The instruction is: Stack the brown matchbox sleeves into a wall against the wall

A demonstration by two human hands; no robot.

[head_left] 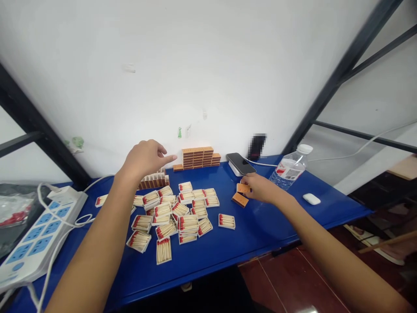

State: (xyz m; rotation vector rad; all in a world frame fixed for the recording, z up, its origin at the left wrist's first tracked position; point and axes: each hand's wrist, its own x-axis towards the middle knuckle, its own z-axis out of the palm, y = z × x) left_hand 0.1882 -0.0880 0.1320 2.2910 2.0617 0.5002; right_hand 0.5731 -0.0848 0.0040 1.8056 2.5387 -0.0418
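My right hand [259, 188] has its fingers closed on an orange matchbox [242, 188] at the right of the blue table. Another orange matchbox [240, 200] lies just in front of it. My left hand [147, 157] is raised with its thumb stretched to the right and holds nothing I can see. Under it stands a row of brown-and-white matchbox sleeves [154, 181], partly hidden by my wrist. Several open trays of red-tipped matches [188, 223] lie heaped across the middle. Against the wall rises a neat stack of orange matchboxes [197, 158].
A black phone [241, 164] rests on a white block behind my right hand. Farther right are a water bottle [291, 167] and a white earbud case [312, 199]. A power strip [42, 232] with loose cables lies at the left. Black metal posts [339, 82] flank the table.
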